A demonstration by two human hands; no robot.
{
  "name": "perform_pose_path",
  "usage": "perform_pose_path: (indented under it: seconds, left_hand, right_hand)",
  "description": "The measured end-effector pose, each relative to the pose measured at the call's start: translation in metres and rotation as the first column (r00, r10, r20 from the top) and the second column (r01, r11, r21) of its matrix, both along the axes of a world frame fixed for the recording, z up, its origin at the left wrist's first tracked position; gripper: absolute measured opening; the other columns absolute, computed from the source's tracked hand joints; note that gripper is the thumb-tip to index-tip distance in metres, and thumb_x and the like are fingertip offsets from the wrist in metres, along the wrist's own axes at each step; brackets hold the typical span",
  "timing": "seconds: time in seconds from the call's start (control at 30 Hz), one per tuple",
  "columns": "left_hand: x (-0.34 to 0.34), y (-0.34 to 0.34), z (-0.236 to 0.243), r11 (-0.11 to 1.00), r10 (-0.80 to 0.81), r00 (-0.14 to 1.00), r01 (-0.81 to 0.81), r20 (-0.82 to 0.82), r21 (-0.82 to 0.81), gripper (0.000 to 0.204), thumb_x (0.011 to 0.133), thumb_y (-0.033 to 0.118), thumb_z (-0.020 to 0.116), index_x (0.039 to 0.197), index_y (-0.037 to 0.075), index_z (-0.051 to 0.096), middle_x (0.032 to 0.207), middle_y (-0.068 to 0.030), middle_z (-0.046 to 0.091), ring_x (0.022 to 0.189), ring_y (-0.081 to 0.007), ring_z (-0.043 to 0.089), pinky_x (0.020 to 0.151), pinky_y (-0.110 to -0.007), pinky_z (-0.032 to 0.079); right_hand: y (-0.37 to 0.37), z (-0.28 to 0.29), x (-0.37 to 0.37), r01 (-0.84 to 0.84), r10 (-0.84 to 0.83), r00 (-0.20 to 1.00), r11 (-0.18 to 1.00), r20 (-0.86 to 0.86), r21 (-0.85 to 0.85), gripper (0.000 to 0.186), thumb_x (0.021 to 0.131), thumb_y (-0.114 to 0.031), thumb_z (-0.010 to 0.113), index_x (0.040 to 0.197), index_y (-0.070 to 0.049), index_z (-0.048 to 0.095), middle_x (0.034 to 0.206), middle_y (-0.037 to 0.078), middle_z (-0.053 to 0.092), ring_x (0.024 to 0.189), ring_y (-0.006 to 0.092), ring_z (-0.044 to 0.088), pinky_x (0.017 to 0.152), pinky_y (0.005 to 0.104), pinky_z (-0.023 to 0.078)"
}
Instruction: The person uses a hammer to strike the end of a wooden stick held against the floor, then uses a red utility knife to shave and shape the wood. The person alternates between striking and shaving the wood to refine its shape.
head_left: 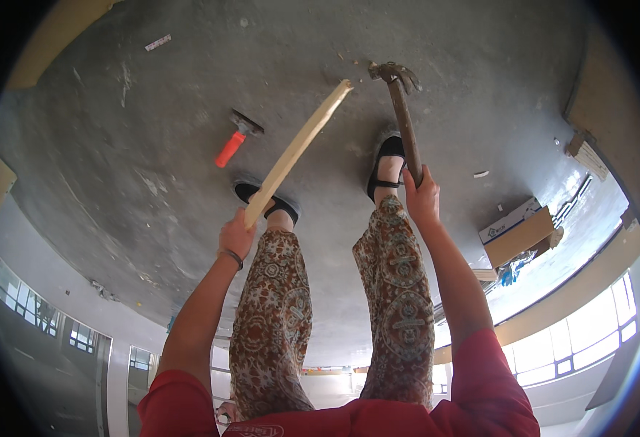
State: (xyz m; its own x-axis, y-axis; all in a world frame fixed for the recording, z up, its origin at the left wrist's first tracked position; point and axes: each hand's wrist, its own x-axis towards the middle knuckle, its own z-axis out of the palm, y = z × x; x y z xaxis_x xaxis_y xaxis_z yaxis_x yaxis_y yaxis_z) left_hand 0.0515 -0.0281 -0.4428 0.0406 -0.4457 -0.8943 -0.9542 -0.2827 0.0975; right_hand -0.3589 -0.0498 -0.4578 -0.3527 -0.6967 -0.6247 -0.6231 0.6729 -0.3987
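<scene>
Fingers of the left hand [237,234] wrap a pale wooden strip [299,146]; right hand [423,198] grips a claw hammer [403,109], apparently rusty.

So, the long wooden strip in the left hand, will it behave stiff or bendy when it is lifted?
The wooden strip looks thin and long, so it probably flexes a little. The left hand holds it by one end alone, so it is likely light. Its bend in the picture may be only lens distortion. The right hand grips a hammer.
</scene>
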Motion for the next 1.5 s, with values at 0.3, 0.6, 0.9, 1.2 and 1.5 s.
perform_pose_path:
  seconds: [0.3, 0.6, 0.9, 1.2, 1.5]
  left_hand:
    - [-0.001, -0.018, 0.022, 0.994, -0.096, 0.988, 0.100, 0.121, -0.030, 0.032, 0.086, 0.021, 0.062, 0.109, 0.009, 0.043, 0.088, -0.0198, 0.065, 0.084, -0.0413, 0.062, 0.070, -0.051, 0.050]
    - [0.003, -0.016, 0.013, 0.989, -0.127, 0.982, 0.137, 0.139, -0.061, 0.031, 0.087, 0.021, 0.060, 0.109, 0.009, 0.042, 0.090, -0.0187, 0.065, 0.087, -0.0399, 0.062, 0.071, -0.051, 0.051]
    - [0.010, -0.014, 0.007, 0.995, -0.083, 0.987, 0.091, 0.137, -0.048, 0.033, 0.085, 0.015, 0.061, 0.113, 0.009, 0.044, 0.091, -0.0205, 0.065, 0.086, -0.0423, 0.061, 0.071, -0.052, 0.049]
    - [0.033, -0.007, -0.011, 0.981, -0.135, 0.977, 0.156, 0.166, -0.119, 0.030, 0.084, 0.017, 0.060, 0.108, 0.011, 0.044, 0.093, -0.0160, 0.066, 0.086, -0.0381, 0.063, 0.071, -0.049, 0.051]
    - [0.050, -0.003, -0.021, 0.969, -0.143, 0.983, 0.162, 0.111, -0.184, 0.035, 0.082, 0.015, 0.063, 0.111, 0.012, 0.044, 0.090, -0.0186, 0.065, 0.084, -0.0410, 0.062, 0.069, -0.052, 0.049]
  right_hand:
    - [-0.024, 0.017, 0.002, -0.129, 0.119, 0.990, 0.982, -0.081, -0.138, 0.028, 0.089, -0.034, 0.063, 0.094, -0.009, 0.052, 0.065, 0.021, 0.060, 0.064, 0.0439, 0.059, 0.056, 0.0510, 0.047]
    - [-0.006, -0.028, 0.000, -0.236, 0.251, 0.961, 0.962, -0.115, 0.136, 0.033, 0.090, -0.040, 0.059, 0.097, -0.009, 0.052, 0.069, 0.022, 0.062, 0.070, 0.0449, 0.060, 0.060, 0.0521, 0.048]
    - [0.004, -0.037, 0.005, -0.165, 0.169, 0.980, 0.985, -0.102, 0.048, 0.031, 0.088, -0.038, 0.062, 0.095, -0.009, 0.053, 0.071, 0.023, 0.062, 0.069, 0.0454, 0.060, 0.058, 0.0524, 0.047]
    - [-0.016, -0.006, 0.014, 0.007, 0.000, 0.998, 0.993, 0.062, -0.117, 0.030, 0.086, -0.032, 0.067, 0.093, -0.006, 0.055, 0.067, 0.024, 0.060, 0.069, 0.0465, 0.059, 0.056, 0.0490, 0.046]
    - [-0.014, -0.027, 0.014, -0.154, 0.154, 0.988, 0.988, -0.019, 0.035, 0.031, 0.087, -0.034, 0.064, 0.095, -0.004, 0.058, 0.071, 0.024, 0.062, 0.071, 0.0486, 0.058, 0.058, 0.0478, 0.046]
